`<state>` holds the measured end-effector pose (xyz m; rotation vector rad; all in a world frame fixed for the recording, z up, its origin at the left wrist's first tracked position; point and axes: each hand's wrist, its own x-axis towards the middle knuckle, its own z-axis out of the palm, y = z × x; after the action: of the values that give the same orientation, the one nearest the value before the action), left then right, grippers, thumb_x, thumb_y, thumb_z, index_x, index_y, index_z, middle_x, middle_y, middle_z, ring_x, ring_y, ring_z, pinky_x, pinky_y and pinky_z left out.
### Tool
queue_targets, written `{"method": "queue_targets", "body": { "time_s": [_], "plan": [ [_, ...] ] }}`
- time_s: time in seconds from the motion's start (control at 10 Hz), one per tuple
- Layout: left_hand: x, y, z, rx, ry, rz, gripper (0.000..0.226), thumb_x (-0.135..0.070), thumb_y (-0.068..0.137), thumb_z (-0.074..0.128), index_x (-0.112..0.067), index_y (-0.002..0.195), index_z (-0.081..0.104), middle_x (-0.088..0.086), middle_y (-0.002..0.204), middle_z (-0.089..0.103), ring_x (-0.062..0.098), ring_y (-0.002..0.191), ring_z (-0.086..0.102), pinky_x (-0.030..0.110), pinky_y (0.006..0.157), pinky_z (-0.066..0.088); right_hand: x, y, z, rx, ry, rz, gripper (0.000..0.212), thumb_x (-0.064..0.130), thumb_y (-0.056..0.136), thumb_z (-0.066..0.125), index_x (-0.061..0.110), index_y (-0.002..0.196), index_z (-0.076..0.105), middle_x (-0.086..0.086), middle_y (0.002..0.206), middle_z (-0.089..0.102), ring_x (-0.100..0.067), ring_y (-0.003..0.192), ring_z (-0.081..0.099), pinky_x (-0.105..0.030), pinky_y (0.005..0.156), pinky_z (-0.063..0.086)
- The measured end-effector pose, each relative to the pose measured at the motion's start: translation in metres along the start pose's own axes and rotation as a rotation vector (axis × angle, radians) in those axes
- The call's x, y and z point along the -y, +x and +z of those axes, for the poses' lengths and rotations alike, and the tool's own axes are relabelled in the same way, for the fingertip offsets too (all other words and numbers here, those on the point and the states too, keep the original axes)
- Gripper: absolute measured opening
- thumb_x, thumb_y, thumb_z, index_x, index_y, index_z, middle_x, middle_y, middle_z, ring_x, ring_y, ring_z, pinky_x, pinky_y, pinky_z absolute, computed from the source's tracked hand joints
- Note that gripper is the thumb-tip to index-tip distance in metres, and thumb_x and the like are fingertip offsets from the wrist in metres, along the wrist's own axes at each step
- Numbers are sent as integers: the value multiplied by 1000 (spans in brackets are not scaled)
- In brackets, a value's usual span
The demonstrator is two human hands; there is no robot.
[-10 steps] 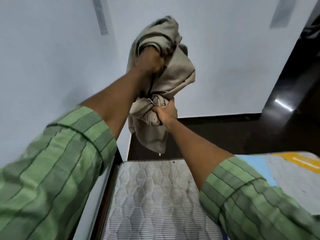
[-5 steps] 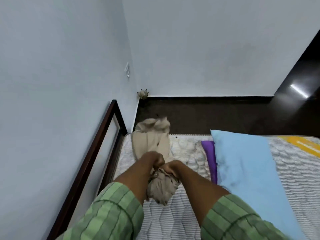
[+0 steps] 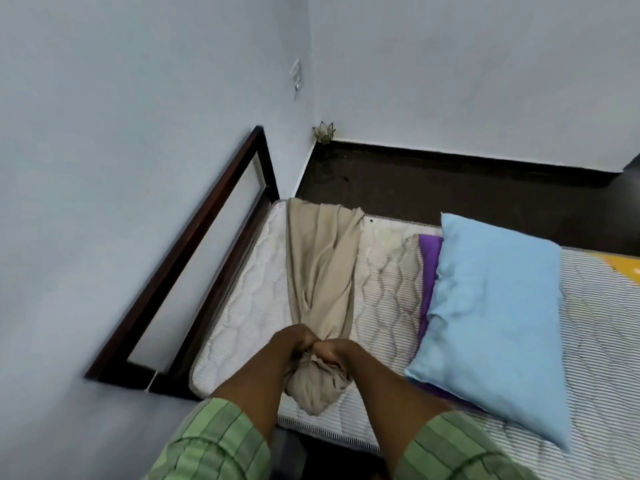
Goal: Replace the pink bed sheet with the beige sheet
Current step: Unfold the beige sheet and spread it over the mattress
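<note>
The beige sheet lies in a long bunched strip on the bare quilted mattress, running from the mattress's far edge toward its near edge, where the rest hangs in a wad between the person's wrists. The left hand and the right hand meet at that wad, side by side and touching, and both appear clenched on the gathered cloth, though the fingers themselves are turned away from the camera and hard to make out.

The step in hand looks like the laying-out of the new sheet: the mattress is stripped and no pink sheet is in view. The next move likely calls for the hands to part, find the sheet's edges inside the bundle, and draw the cloth sideways across the mattress.

To the right of the sheet a light blue pillow rests on the mattress, over a purple item of which only a strip shows. To the left of the mattress stands a dark wooden bed frame against the wall. Green striped sleeves are cut off by the bottom of the view, and the mattress runs out of view on the right.
</note>
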<state>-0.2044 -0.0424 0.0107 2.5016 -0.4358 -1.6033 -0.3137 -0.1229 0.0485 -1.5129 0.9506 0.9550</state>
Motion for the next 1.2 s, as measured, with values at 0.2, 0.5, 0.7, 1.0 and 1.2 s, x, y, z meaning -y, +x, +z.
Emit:
{"method": "queue_targets", "body": {
  "time_s": [0.2,0.5,0.7,1.0,1.2],
  "plan": [
    [75,-6,76,-165,-175,-125,63,-59,94,59,-3,122,69,17,123,70,33,117,66,36,94,53,-71,25,81,-179,99,-150,44,41,88,55,21,126,62,-5,113,66,-20,90,63,-26,68,50],
    [126,-37,112,-267,-311,-163,81,-78,85,34,-13,115,73,17,124,70,35,116,65,40,101,51,-104,40,141,-4,478,-222,30,5,94,57,19,118,68,-1,92,71,-16,81,68,-27,64,57],
    [156,-31,111,-388,-679,-512,98,-77,69,64,-20,147,45,15,150,44,38,136,45,50,113,39,-79,50,130,-17,709,-94,28,-8,81,55,1,103,70,-20,85,72,-32,75,69,-41,65,61],
    [167,-18,105,-161,-1322,-279,73,-45,67,80,-12,128,61,18,108,75,31,89,75,44,71,62,-63,56,132,205,690,-73,50,12,58,59,-1,105,73,-24,103,73,-37,94,66,-50,93,55],
    [181,-21,117,-407,-894,-298,20,-25,84,76,-8,93,74,11,103,74,25,89,70,36,80,61,-76,74,130,-243,379,-200,24,25,83,63,10,99,72,-10,99,75,-30,92,71,-45,84,61]
  ]
}}
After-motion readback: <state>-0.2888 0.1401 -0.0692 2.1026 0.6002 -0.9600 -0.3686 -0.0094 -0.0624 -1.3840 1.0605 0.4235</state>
